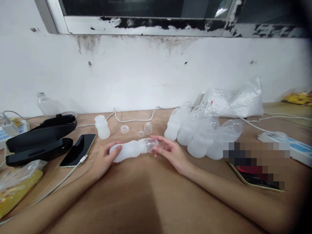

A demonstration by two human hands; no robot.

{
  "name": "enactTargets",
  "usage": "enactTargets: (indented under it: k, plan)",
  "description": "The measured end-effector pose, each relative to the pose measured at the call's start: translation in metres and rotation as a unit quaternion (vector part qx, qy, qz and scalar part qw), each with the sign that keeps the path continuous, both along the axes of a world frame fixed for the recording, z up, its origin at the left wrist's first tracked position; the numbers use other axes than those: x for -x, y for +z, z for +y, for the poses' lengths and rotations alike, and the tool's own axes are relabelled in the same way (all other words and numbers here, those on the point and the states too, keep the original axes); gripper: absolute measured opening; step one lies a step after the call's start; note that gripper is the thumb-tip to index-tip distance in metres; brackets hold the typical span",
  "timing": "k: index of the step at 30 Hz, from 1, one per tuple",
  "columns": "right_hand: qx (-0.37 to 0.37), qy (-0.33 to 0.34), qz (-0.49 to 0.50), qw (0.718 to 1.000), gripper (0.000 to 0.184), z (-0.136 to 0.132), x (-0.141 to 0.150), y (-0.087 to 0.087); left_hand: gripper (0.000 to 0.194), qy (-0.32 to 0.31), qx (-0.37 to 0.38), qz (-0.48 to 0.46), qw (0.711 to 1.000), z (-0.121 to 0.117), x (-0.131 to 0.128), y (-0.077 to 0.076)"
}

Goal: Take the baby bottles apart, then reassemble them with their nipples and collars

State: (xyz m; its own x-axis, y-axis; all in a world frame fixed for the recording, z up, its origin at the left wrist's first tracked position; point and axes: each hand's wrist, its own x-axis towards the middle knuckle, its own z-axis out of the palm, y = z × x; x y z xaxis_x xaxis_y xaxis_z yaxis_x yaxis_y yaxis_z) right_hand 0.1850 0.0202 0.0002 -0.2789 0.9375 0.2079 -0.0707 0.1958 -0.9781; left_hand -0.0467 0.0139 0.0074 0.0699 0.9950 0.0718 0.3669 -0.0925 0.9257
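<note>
A translucent white baby bottle [129,151] lies on its side just above the table, its clear cap [151,144] pointing right. My left hand [104,157] is closed round the bottle's base, thumb on top. The fingers of my right hand [170,152] pinch the clear cap at the other end. Behind the bottle are a ring collar [124,129], a clear teat [141,132] and a clear dome cap [148,128]. An open bottle body [102,126] stands to their left. Several capped bottles [200,139] are grouped right of my right hand.
At left lie a phone [78,150] with a cable, a black case [41,136] and a yellow snack bag [21,188]. A white plastic bag [231,100] rests by the wall. Power strips [297,148] and another phone [255,178] are on the right.
</note>
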Motion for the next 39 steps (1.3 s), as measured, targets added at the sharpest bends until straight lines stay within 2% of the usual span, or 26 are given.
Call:
enactTargets:
  k: [2, 7, 11, 13, 16, 18, 20, 22, 24, 25, 28, 30, 33, 39]
  plan:
    - [-0.007, -0.006, -0.022, 1.000, 0.034, 0.000, 0.000, 0.001, 0.038, -0.005, -0.006, 0.008, 1.000, -0.001, -0.001, 0.000]
    - [-0.021, -0.016, -0.055, 0.998, 0.037, -0.001, -0.001, 0.001, 0.041, 0.015, 0.034, 0.012, 0.999, -0.010, -0.008, 0.005]
    - [-0.035, -0.013, -0.069, 0.997, 0.036, -0.005, 0.000, 0.000, 0.038, 0.017, -0.014, 0.043, 0.999, -0.019, -0.012, 0.010]
    - [-0.044, -0.011, -0.073, 0.996, 0.036, -0.005, -0.001, 0.002, 0.039, 0.021, -0.013, 0.054, 0.998, -0.023, -0.013, 0.011]
    - [-0.084, 0.006, -0.099, 0.992, 0.036, -0.006, -0.004, 0.020, 0.042, -0.009, -0.001, 0.045, 0.999, -0.025, -0.017, 0.010]
    - [-0.139, 0.018, -0.144, 0.980, 0.035, -0.009, -0.009, 0.046, 0.044, -0.057, -0.008, 0.011, 0.998, -0.024, -0.020, 0.006]
    - [-0.206, -0.006, -0.235, 0.950, 0.032, -0.015, -0.015, 0.078, 0.043, -0.089, -0.028, -0.017, 0.996, -0.020, -0.022, 0.002]
    - [-0.247, -0.045, -0.355, 0.901, 0.027, -0.021, -0.024, 0.107, 0.042, -0.095, -0.048, -0.027, 0.994, -0.015, -0.023, -0.003]
    - [-0.258, -0.108, -0.458, 0.844, 0.026, -0.024, -0.036, 0.126, 0.040, -0.095, -0.050, -0.035, 0.994, -0.012, -0.023, -0.006]
    - [-0.252, -0.136, -0.504, 0.815, 0.028, -0.023, -0.042, 0.130, 0.040, -0.096, -0.045, -0.039, 0.994, -0.011, -0.022, -0.006]
    - [-0.217, -0.196, -0.601, 0.744, 0.034, -0.010, -0.061, 0.124, 0.039, -0.097, -0.029, -0.023, 0.995, -0.011, -0.022, -0.005]
    - [-0.193, -0.217, -0.635, 0.716, 0.035, 0.003, -0.070, 0.114, 0.039, -0.097, -0.026, -0.010, 0.995, -0.012, -0.021, -0.004]
    - [-0.183, -0.236, -0.649, 0.700, 0.034, 0.016, -0.074, 0.103, 0.038, -0.092, -0.020, -0.009, 0.996, -0.013, -0.021, -0.003]
    - [-0.184, -0.263, -0.657, 0.682, 0.026, 0.018, -0.069, 0.102, 0.037, -0.098, -0.018, 0.019, 0.995, -0.011, -0.021, -0.004]
